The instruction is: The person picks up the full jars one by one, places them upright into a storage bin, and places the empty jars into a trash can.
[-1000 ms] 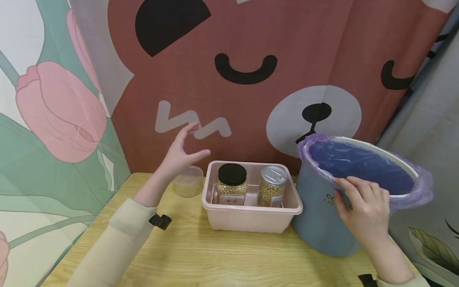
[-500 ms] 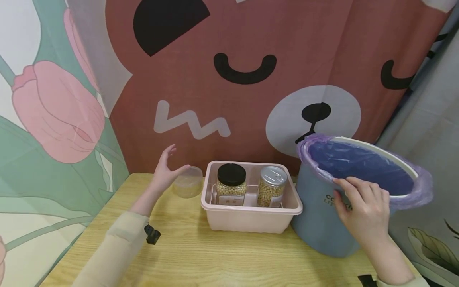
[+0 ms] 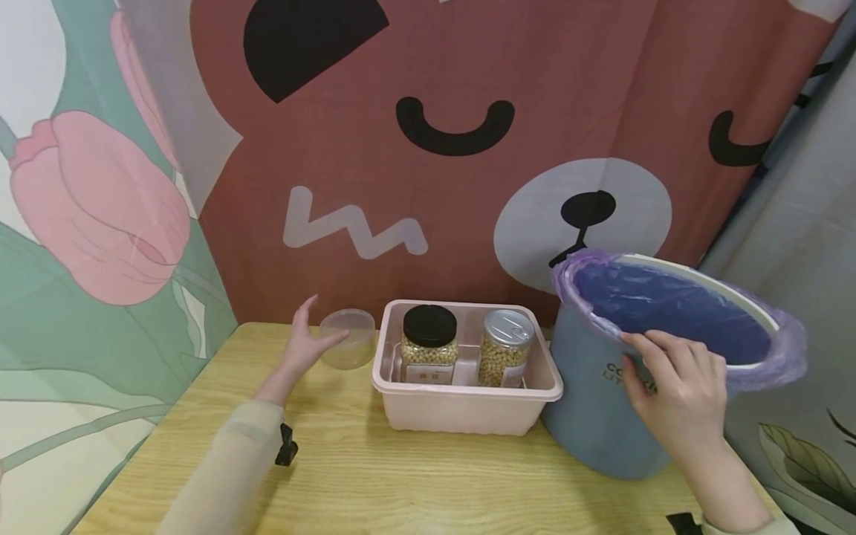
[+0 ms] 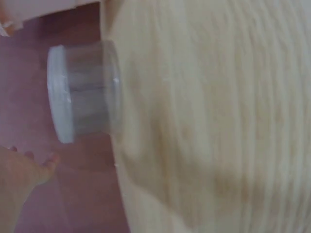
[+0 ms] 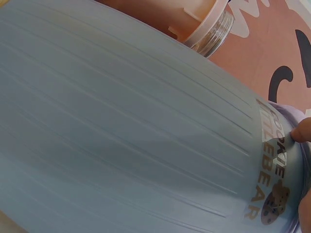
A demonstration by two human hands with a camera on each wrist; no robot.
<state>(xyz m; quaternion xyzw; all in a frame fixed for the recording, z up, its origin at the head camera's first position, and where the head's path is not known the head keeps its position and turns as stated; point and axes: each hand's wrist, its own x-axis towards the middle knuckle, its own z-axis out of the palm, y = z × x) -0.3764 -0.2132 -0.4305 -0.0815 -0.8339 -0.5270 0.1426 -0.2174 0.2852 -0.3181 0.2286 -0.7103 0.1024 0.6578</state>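
My left hand (image 3: pixel 306 349) is spread, thumb apart from the fingers, just left of a clear round plastic container (image 3: pixel 348 338) with a lid. In the head view the thumb tip overlaps the container; whether it touches cannot be told. The left wrist view shows the container (image 4: pixel 82 92) sideways, with part of the hand (image 4: pixel 22 179) below it, apart. My right hand (image 3: pixel 682 390) grips the near rim of a blue-grey trash can (image 3: pixel 602 416), over its purple liner (image 3: pixel 588 293). Some of its fingertips are hidden. The right wrist view is filled by the can's ribbed wall (image 5: pixel 126 126).
Between container and can stands a pink plastic bin (image 3: pixel 461 410). It holds a black-lidded jar (image 3: pixel 430 342) and a silver-topped can (image 3: pixel 508 349), both showing yellowish kernels or beans. The wooden table (image 3: pixel 414 483) meets a printed curtain (image 3: pixel 455 200) behind.
My left hand has come down and left from above the clear container to beside it, fingers still spread. The right hand keeps its grip on the trash can without visible movement.
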